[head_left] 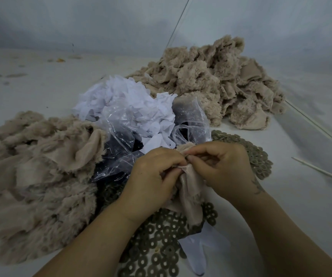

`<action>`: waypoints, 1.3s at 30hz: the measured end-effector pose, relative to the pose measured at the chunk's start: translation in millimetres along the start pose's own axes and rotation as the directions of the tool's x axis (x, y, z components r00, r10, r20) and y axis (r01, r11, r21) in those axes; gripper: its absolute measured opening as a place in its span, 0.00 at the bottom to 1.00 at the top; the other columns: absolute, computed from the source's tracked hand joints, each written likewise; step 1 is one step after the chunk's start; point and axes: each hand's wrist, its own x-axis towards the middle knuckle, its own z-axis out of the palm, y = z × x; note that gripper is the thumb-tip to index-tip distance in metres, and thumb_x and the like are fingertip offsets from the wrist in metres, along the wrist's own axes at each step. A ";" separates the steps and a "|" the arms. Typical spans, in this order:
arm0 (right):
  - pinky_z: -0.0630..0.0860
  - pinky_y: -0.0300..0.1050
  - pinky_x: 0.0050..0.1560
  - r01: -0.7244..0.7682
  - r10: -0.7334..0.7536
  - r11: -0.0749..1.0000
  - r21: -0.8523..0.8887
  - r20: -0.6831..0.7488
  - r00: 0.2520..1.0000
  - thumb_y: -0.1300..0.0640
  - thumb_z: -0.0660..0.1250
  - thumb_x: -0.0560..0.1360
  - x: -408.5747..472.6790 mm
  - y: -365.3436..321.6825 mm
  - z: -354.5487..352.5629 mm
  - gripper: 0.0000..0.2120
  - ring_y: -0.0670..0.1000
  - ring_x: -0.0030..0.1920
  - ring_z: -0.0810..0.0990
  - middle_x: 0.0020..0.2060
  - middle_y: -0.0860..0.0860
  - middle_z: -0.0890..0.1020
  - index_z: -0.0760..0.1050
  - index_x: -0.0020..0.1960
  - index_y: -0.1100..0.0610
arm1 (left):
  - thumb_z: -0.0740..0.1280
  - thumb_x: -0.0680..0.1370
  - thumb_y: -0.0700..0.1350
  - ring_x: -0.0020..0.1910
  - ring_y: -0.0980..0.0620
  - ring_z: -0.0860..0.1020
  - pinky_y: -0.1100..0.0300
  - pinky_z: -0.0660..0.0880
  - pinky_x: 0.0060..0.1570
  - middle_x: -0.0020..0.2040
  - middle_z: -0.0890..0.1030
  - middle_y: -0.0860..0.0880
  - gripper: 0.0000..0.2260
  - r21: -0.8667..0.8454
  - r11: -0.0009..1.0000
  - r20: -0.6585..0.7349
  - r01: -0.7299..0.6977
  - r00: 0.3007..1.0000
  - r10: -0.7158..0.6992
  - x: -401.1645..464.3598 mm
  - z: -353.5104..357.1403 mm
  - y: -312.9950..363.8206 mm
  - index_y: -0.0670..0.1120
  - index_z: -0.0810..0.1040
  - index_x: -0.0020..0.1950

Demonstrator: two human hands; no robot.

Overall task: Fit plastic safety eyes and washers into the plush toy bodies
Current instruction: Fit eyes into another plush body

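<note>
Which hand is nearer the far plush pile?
Right. The right hand sits below the far plush pile, while the left hand is farther to that pile's left; both pinch the plush piece.

No legible text, label, brand, number or sign appears anywhere in the head view. The white paper scraps (pixel 125 102) piled at centre carry no readable print. The crumpled clear plastic bag (pixel 189 118) shows no marking. The dull olive ring-shaped washers (pixel 161 242) bear no visible stamp. The beige plush fabric pieces in the left heap (pixel 37 172) and the right heap (pixel 221 80) show no tag or lettering. A dark mark on the right wrist (pixel 258 186) is a pattern, too small to read as characters.
</note>
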 end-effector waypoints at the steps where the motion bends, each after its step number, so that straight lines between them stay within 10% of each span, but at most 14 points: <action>1: 0.77 0.28 0.39 -0.003 0.003 1.000 0.006 -0.001 1.000 0.70 0.75 0.71 0.1 0.4 0.3 0.15 0.37 0.37 0.83 0.39 0.35 0.82 0.84 0.47 0.50 | 0.72 0.72 0.36 0.47 0.59 0.80 0.66 0.75 0.50 0.45 0.83 0.52 0.04 -0.013 1.000 -0.007 0.021 1.000 -0.021 -0.4 -0.1 0.0 0.42 0.84 0.45; 19: 0.77 0.33 0.44 0.141 -0.147 0.988 0.061 0.111 0.983 0.64 0.72 0.73 3.4 10.1 -8.0 0.08 0.42 0.42 0.84 0.42 0.48 0.86 0.85 0.51 0.60 | 0.73 0.72 0.40 0.45 0.52 0.82 0.53 0.80 0.48 0.43 0.84 0.55 0.05 -0.282 0.907 0.016 0.313 0.947 -0.322 0.1 -0.7 6.4 0.50 0.83 0.45; 23: 0.81 0.39 0.45 0.134 -0.149 0.985 0.106 0.145 0.978 0.58 0.75 0.72 2.8 9.7 -9.5 0.10 0.43 0.44 0.84 0.43 0.48 0.86 0.84 0.53 0.58 | 0.72 0.72 0.41 0.48 0.51 0.82 0.49 0.80 0.49 0.47 0.82 0.56 0.11 -0.250 0.907 0.019 0.339 0.938 -0.346 0.9 -1.1 6.6 0.56 0.79 0.51; 28: 0.80 0.36 0.47 0.147 -0.159 0.983 0.112 0.106 0.982 0.61 0.76 0.70 2.4 10.9 -5.9 0.12 0.41 0.44 0.85 0.44 0.46 0.85 0.83 0.53 0.56 | 0.68 0.76 0.42 0.47 0.63 0.78 0.75 0.70 0.47 0.46 0.80 0.60 0.09 -0.014 0.982 0.066 0.187 0.980 -0.186 2.1 -2.8 7.6 0.46 0.82 0.55; 39: 0.78 0.32 0.44 0.255 -0.254 0.967 -0.005 0.081 0.964 0.64 0.73 0.71 3.9 10.1 4.1 0.07 0.43 0.40 0.81 0.40 0.50 0.85 0.85 0.50 0.62 | 0.64 0.79 0.41 0.40 0.56 0.73 0.68 0.69 0.42 0.42 0.78 0.50 0.07 0.188 0.980 0.085 0.063 0.993 -0.080 -0.9 -3.5 4.7 0.40 0.79 0.47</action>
